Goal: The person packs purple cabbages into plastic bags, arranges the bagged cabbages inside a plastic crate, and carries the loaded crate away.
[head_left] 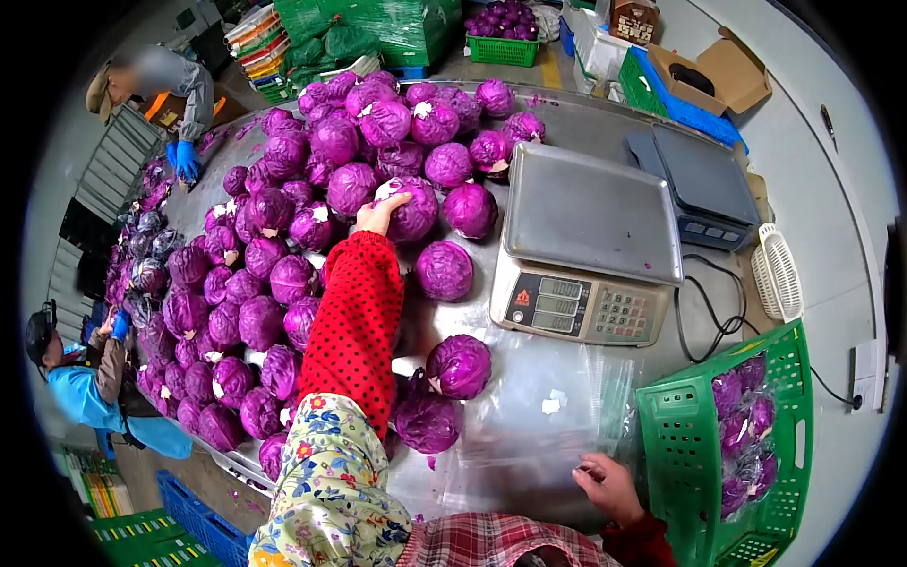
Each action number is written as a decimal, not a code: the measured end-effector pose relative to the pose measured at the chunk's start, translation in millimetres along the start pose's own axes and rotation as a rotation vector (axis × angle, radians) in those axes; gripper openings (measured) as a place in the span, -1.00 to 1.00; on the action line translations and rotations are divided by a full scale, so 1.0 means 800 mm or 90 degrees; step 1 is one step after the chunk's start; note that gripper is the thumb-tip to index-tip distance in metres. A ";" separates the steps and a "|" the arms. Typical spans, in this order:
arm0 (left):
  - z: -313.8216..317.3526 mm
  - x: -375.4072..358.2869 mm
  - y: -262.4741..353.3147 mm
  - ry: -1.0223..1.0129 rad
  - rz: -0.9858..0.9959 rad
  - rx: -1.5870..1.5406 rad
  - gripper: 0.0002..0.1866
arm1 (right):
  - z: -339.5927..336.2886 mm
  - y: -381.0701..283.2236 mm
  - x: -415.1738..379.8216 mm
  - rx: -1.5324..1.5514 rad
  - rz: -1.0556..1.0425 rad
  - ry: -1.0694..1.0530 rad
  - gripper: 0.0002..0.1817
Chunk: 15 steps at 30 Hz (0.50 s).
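Observation:
My left hand [380, 214], in a red polka-dot sleeve, reaches forward and grips a red cabbage [416, 210] at the near edge of the pile. My right hand [609, 484] hovers at the lower right with its fingers loosely curled and apart, holding nothing. It is nearest to a stack of clear plastic bags [529, 402] lying flat on the metal table [482, 326]. Close by on the table are a single red cabbage [444, 270] and two more cabbages, one of them a whole head [459, 367], beside my left forearm.
A weighing scale [590, 213] stands right of the pile, with a second scale [694, 184] behind it. The green crate [680, 444] at the right holds bagged cabbages. A white basket [778, 274] and a black cable [723, 326] lie nearby. Two co-workers in blue gloves [184, 161] work along the left.

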<state>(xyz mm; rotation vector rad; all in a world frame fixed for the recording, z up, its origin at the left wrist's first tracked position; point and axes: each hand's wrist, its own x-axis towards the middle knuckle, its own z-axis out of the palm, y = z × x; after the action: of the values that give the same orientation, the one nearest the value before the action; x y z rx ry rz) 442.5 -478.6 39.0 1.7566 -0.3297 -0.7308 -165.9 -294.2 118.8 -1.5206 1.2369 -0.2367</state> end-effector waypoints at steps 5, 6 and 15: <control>-0.002 -0.106 0.048 -0.058 -0.052 -0.239 -0.15 | 0.012 -0.027 0.028 0.049 -0.059 -0.105 -0.64; -0.005 -0.125 0.046 -0.133 0.010 -0.249 -0.19 | 0.012 -0.027 0.034 0.115 -0.124 -0.114 -0.69; 0.019 -0.526 -0.015 -0.429 0.359 0.138 -0.37 | 0.007 -0.040 0.052 1.006 0.010 -0.018 -0.12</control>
<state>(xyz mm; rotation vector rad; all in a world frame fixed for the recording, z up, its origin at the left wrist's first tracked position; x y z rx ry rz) 108.1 -249.1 153.9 1.4508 -1.3412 -0.8659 -126.0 -328.6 124.0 -0.1229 0.6191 -0.9049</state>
